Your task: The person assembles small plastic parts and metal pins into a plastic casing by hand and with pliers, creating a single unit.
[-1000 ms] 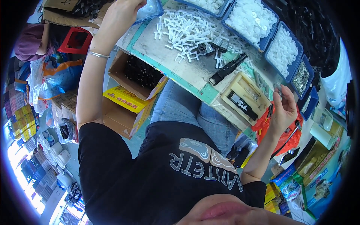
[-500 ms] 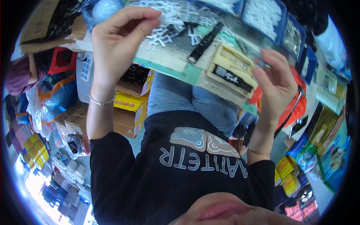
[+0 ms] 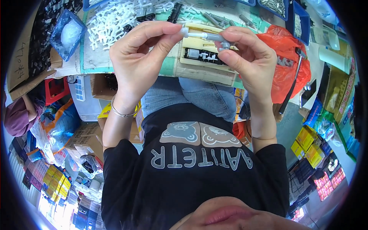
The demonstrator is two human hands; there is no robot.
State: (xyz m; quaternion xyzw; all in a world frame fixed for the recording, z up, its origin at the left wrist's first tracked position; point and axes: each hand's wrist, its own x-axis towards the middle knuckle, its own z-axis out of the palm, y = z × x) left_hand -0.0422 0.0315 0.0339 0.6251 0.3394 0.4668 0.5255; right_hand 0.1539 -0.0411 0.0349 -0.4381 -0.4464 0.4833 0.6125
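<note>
— Grey and white, that is the little plastic rod up in the middle. Who has it?

— Both hands do. The left hand pinches the white end between its thumb and first finger. The other fingers are curled in loosely.

— And the right hand?

— It pinches the grey end with its thumb and fingertips. The hand is mostly closed around that end. A small grey bit sticks down from the rod just by those fingers.

— Where is the rod?

— It is held level in the air, in front of the person's chest, above a cream tray with a black part in it. The tray sits on the green table.

— What else is there?

— A heap of small white plastic pieces lies on the table, past the left hand. A blue bin is further to the left. An orange bag is just beside the right hand. A silver bracelet is on the left wrist.
</note>
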